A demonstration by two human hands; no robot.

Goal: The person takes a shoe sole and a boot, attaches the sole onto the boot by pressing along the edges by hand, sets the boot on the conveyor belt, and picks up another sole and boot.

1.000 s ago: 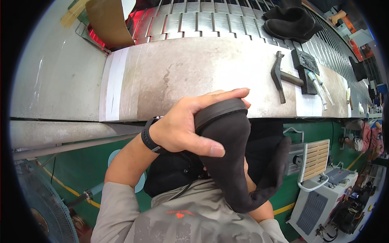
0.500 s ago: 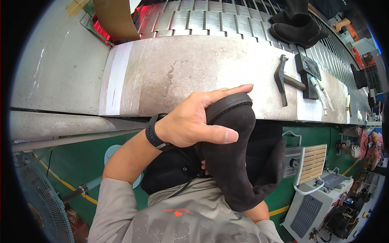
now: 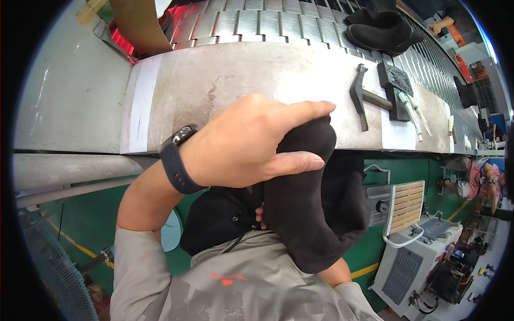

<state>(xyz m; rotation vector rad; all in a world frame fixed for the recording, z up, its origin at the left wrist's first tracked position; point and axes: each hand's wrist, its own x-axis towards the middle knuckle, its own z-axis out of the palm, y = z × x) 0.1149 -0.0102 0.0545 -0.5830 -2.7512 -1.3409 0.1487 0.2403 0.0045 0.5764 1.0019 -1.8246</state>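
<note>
A dark brown suede ankle boot (image 3: 294, 214) is in front of my body, toe up, its shaft bending away to the right. My left hand (image 3: 241, 142), with a black watch on the wrist, grips the boot's toe end. Its thumb lies across the upper, and its index finger stretches over the toe tip. The back of this hand covers most of the sole. Behind the boot is my right hand (image 3: 261, 215), mostly hidden; only some fingertips show at the boot's left side, with the forearm passing below the shaft.
On the worn bench (image 3: 257, 75) lie a hammer (image 3: 361, 96), a black block (image 3: 396, 85) and syringe-like tubes (image 3: 412, 115). Another dark boot (image 3: 383, 32) rests on the metal slat conveyor (image 3: 246, 24). A fan (image 3: 51, 267) stands at lower left, a wooden-slatted seat (image 3: 408, 211) at right.
My left hand has rolled over the toe, so its back now faces up and hides the sole edge seen before. The boot has shifted slightly left within the view.
</note>
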